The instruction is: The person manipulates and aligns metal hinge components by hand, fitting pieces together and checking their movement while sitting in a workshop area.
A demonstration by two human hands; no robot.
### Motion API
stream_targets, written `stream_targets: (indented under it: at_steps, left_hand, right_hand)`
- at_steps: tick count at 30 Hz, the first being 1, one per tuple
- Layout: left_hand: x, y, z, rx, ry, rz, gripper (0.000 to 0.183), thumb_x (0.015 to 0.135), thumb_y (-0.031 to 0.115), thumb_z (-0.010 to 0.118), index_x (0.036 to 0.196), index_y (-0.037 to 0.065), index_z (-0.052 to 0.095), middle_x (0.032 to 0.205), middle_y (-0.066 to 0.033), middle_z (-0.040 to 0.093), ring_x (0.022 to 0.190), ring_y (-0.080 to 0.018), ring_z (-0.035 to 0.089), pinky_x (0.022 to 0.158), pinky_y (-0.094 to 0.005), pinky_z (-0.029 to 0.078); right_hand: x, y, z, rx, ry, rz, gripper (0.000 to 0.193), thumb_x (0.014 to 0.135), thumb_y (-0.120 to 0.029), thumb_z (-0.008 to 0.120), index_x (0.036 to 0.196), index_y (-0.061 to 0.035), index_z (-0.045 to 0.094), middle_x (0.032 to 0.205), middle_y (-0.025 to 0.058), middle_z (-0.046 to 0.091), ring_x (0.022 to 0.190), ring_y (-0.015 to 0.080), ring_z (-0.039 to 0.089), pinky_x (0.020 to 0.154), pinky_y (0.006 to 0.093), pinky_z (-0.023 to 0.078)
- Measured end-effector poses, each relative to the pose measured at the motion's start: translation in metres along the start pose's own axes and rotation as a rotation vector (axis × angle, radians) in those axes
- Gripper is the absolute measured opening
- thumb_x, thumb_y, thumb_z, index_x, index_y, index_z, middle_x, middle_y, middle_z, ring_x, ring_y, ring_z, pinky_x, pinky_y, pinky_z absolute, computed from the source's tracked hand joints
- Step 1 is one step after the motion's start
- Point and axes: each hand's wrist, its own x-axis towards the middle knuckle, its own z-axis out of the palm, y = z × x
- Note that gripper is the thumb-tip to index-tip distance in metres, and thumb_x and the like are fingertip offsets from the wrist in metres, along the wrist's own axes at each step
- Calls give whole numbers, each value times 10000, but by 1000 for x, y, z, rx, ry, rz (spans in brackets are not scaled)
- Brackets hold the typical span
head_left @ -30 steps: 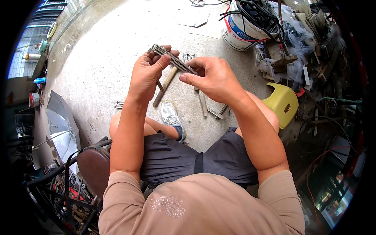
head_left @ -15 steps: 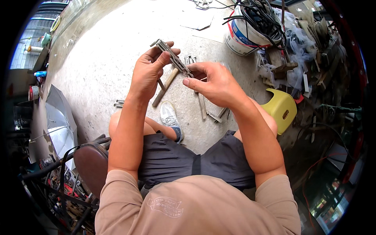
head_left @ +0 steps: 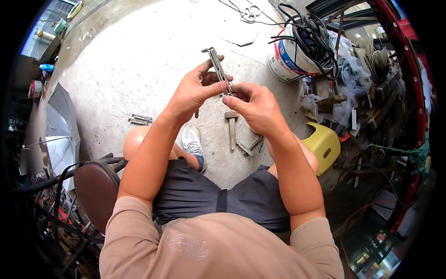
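While left hand (head_left: pixel 194 92) and right hand (head_left: pixel 258 106) hold metal strips (head_left: pixel 217 66), floor (head_left: pixel 111 88) spreads ahead.

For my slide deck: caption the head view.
Left hand holds a slim metal piece, right hand at its near end, above a pale floor.

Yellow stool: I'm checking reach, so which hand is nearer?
Right. In view, the right hand is up-left of the yellow stool; the left hand is farther left.

Clear flr (head_left: pixel 116 83) L of L hand (head_left: pixel 200 90); hammer (head_left: pixel 232 132) betw. knees (head_left: pixel 134 142) blocks low; bucket (head_left: pixel 284 60) blocks ahead R.
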Motion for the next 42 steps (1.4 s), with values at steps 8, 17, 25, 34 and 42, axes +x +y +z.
stream_targets:
  at_steps: [8, 17, 25, 34, 42]
  left_hand:
    - [0, -4, 5, 40, 17, 16, 921, 893, 77, 864, 1674, 88, 375, 1261, -156, 693, 1153, -217, 676, 1042, -392, 535]
    - [-1, -11, -2, 67, 54, 39, 769, 922, 90, 822, 1592, 12, 451, 1202, -123, 724, 1102, -181, 689, 985, -358, 557]
    - [-3, -14, 3, 126, 64, 23, 593, 966, 92, 766, 1497, -26, 529, 1167, -100, 718, 1052, -160, 687, 953, -331, 554]
    - [-3, -25, 2, 324, 122, 66, 522, 994, 100, 711, 1476, -35, 561, 1153, -97, 720, 1055, -167, 687, 939, -339, 558]
    - [-3, -25, 9, 511, 199, 94, 364, 1018, 143, 686, 1334, -19, 601, 1081, -127, 715, 968, -172, 670, 866, -355, 550]
  right_hand:
    - [4, 10, 7, 74, 3, -42, 330, 962, -192, 788, 1188, 47, 759, 871, 87, 776, 739, 95, 670, 669, 280, 540]
    - [10, 9, 1, 153, -93, 54, 325, 974, -89, 780, 1255, 64, 721, 1063, 84, 783, 950, 99, 693, 829, 272, 568]
    - [14, 16, -1, 231, -114, 82, 292, 971, -55, 778, 1225, 73, 716, 1044, 78, 770, 949, 117, 697, 832, 273, 563]
    - [14, 16, 8, 122, 1, 45, 285, 940, -86, 816, 1165, 70, 737, 990, 111, 801, 891, 127, 725, 792, 284, 573]
    - [15, 15, 8, 40, 41, 51, 293, 935, -88, 824, 1171, 68, 744, 975, 108, 807, 881, 127, 733, 786, 285, 579]
